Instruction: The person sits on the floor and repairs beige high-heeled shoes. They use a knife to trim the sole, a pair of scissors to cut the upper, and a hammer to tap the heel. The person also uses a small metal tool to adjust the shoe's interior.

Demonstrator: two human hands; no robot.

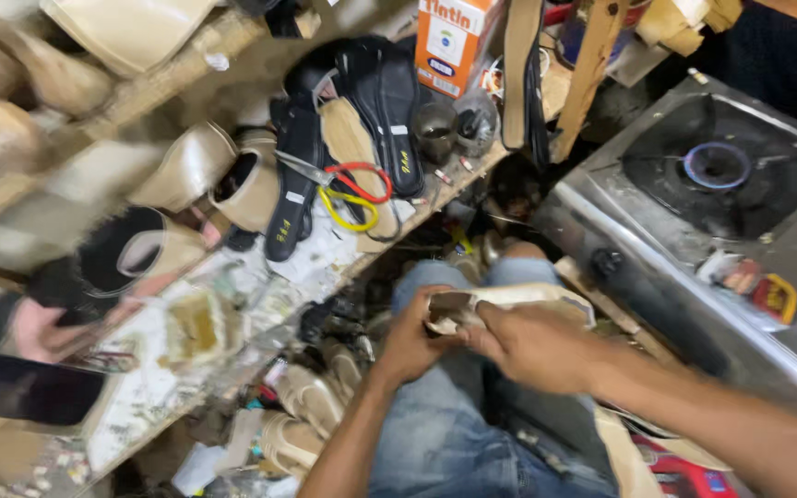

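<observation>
Crowding the upper left of the frame, beige shoe uppers [232, 180] and flat black soles [385, 106] lie on a paint-spattered workbench [154, 387], beside scissors with red and yellow handles [348, 195]. At lower centre, the left hand [410, 343] closes around the near end of a cream-coloured sandal sole [509, 300], held above denim-clad knees [445, 433]. Just right of it, the right hand [532, 346] grips the same sole from the top, fingers curled. At upper right, a steel gas stove [721, 180] burns with a blue ring of flame.
</observation>
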